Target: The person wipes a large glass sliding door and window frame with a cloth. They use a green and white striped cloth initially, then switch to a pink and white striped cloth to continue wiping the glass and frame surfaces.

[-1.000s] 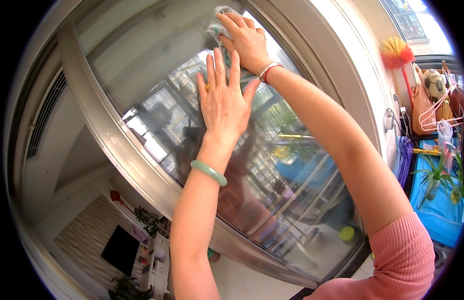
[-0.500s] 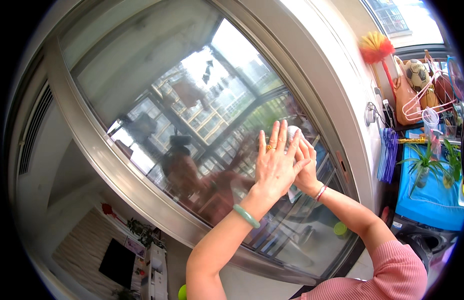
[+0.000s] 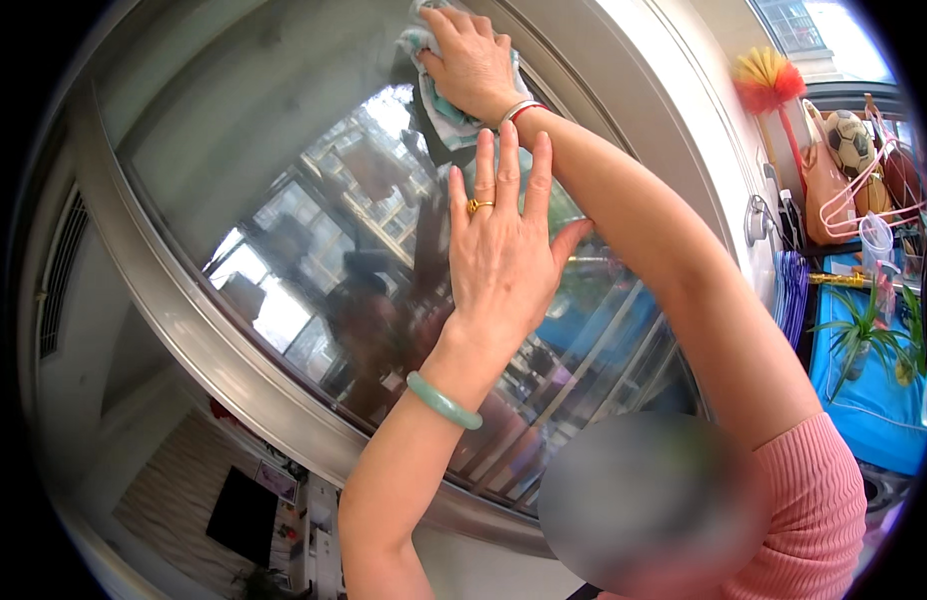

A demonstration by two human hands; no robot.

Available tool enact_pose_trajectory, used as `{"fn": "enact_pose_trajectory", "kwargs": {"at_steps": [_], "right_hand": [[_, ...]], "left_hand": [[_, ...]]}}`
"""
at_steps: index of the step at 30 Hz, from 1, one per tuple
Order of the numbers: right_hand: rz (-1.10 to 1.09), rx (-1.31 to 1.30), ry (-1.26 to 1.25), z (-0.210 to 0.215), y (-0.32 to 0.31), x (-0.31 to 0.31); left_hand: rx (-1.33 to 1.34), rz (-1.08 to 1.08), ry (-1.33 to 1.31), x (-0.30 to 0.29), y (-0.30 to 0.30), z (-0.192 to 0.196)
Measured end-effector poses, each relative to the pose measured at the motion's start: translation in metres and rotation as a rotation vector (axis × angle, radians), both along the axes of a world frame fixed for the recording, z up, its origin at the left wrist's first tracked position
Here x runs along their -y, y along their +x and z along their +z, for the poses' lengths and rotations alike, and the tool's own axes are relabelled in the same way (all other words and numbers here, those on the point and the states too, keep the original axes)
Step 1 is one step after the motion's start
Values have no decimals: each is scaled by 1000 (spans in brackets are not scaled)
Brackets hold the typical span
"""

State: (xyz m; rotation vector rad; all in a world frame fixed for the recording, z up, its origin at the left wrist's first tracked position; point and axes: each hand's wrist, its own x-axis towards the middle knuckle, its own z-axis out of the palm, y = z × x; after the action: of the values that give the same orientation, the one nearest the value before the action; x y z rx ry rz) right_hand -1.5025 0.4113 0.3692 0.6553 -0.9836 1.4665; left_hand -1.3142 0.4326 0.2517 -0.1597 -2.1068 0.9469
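Head view: right hand at 12 o'clock, palm clamping pale cloth against window glass. Left hand centre, released, fingers spread flat on pane. Judgement: keep cloth pressure even, overlap strokes, brace lightly with left.

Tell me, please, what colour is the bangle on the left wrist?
The bangle on the left wrist is pale green, seen best in the head view.

Pink ribbed sleeve; green bangle & gold ring on left hand.
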Motion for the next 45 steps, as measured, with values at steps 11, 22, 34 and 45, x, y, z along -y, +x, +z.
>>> {"fn": "enact_pose_trajectory", "kwargs": {"at_steps": [11,22,34,45], "right_hand": [[10,410,87,-306,14,-11],[155,939,180,-514,149,8],[88,122,142,-262,79,-3],[160,130,143,-297,97,-5]], "left_hand": [[291,11,283,8,-5,-122],[660,105,481,-10,86,-277],[51,241,352,-9,165,-163],[-572,125,757,35,238,-203]]}}
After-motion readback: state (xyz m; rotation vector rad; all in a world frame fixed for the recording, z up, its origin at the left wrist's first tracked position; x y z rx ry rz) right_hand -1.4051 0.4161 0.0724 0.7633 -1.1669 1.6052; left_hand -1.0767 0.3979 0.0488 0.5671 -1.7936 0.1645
